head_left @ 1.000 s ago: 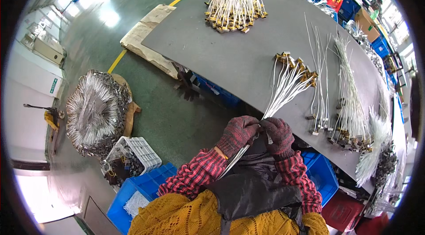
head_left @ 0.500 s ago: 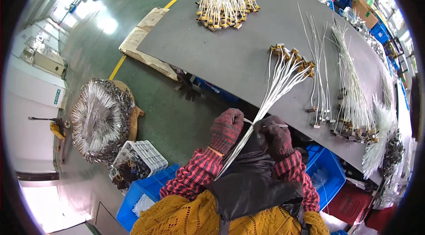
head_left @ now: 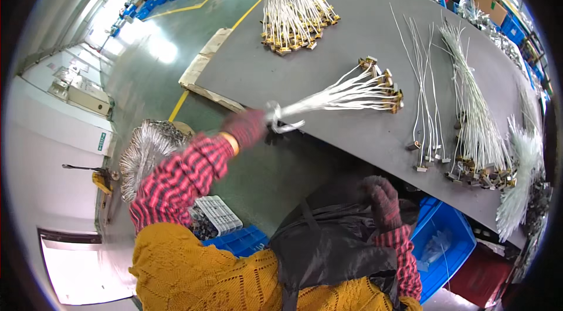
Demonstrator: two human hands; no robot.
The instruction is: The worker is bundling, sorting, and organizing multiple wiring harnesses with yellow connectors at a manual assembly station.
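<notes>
Left hand grips white wire bundle on grey table

Bare grey table lies open between brass-tipped wire bundles.

Left hand, blurred, apparently grips wire bundle on table.
</notes>
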